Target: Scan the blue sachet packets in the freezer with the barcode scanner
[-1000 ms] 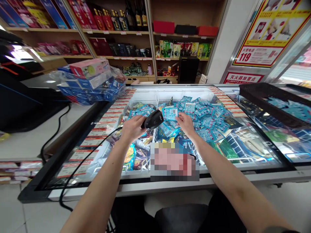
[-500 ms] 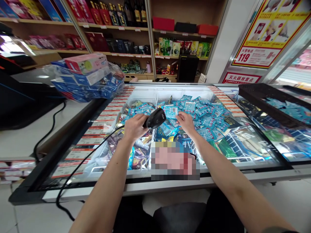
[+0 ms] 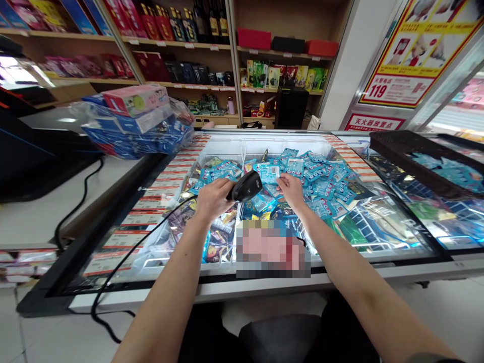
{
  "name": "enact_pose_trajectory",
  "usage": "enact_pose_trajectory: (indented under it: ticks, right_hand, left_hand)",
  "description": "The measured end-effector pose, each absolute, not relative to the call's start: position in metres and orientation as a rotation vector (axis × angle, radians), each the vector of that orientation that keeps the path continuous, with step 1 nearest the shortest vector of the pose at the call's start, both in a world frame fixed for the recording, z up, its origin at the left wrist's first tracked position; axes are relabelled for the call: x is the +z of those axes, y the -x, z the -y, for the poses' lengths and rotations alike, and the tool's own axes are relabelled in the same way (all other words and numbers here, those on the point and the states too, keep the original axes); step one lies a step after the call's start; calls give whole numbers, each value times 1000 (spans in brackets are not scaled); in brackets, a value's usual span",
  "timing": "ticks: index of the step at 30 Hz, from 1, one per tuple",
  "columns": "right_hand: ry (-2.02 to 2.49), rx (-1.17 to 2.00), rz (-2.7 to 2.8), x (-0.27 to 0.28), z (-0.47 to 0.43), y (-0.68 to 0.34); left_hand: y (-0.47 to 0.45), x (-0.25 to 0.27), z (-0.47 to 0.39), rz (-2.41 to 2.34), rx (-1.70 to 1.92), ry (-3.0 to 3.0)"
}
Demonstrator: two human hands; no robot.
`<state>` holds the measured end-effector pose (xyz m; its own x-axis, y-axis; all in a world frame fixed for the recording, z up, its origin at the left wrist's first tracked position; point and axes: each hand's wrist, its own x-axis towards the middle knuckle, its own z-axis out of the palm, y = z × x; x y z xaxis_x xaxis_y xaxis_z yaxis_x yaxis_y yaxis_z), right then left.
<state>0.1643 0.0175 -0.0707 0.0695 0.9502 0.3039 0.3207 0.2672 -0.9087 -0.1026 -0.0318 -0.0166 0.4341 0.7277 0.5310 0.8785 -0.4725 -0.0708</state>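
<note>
My left hand [image 3: 215,199] is wrapped round the handle of a black barcode scanner [image 3: 247,186], whose head points up and to the right. A black cable trails from its handle toward the lower left. Between thumb and fingers, my right hand [image 3: 290,188] pinches the right edge of a light-blue ice cream packet [image 3: 267,173], its printed label and barcode facing up. The scanner head is just below and left of this packet. Many similar blue packets [image 3: 321,176] are heaped in the chest freezer [image 3: 223,146] beneath and to the right of my hands.
A plastic-wrapped stack of blue and pink boxes [image 3: 136,116] stands on the counter at left. A dark brown basket [image 3: 427,156] with more blue packets rests on the right. A blurred patch [image 3: 272,249] covers something at the freezer's front edge. Stocked shelves [image 3: 181,43] line the back.
The scanner and my left hand have shifted slightly right and down. The packet in my right hand has moved a little to the right.
</note>
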Motion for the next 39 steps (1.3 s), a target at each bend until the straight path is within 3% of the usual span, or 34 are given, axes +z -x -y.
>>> enact_pose_trajectory:
  ticks: [23,30,39]
  right_hand:
    - [1265,725,1394,-67,-14,-165]
    - [1363,485,1334,-61,-11,-172]
    - [1652,-359,1755,-38,3,-165]
  left_hand:
    - [110,-21,30,1332,-744,2320]
    - [146,-29,23,1542,-716,2125]
    - [157,-23,26,1590,-696,2100]
